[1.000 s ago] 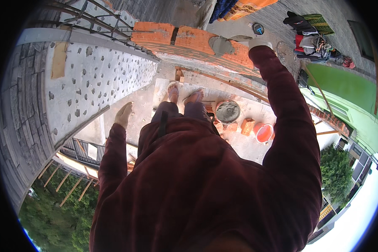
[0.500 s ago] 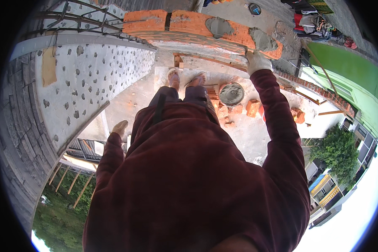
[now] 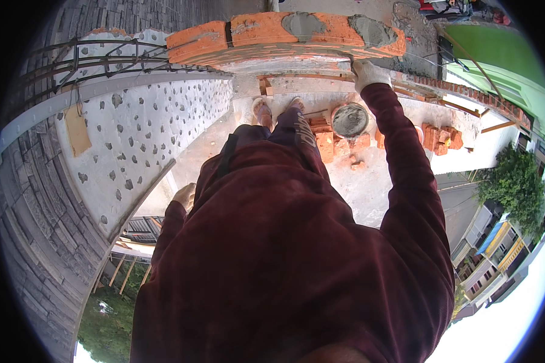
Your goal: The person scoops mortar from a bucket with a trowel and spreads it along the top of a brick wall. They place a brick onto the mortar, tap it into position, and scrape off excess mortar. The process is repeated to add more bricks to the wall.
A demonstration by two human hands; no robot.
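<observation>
The brick wall (image 3: 257,30) stands across in front of the person, its top rough and orange; two grey patches of mortar (image 3: 304,25) lie on it toward the right end, thick and smeared, with ragged edges. The right hand (image 3: 371,75), in a pale glove, is at the near side of the wall, below the second patch; its fingers look bent, and a dark sliver shows at their tips, too small for me to say whether it is a tool in the grip. The left hand (image 3: 186,196) hangs low by the person's side, half hidden; I cannot tell how far it is closed, and I see nothing in it.

I would judge the mortar soft, wet and heavy for its bulk, apt to slump and cling, better carried on a flat blade than in fingers; bricks should be stiff and gritty, brittle at the corners, best gripped across the long sides. More grey, lumpy mortar fills a round bucket (image 3: 333,117) on the floor; blocky loose bricks (image 3: 324,146) lie beside it; leftward, a white wall (image 3: 151,109) is pitted with grey, near layered grey stone (image 3: 48,206).
</observation>
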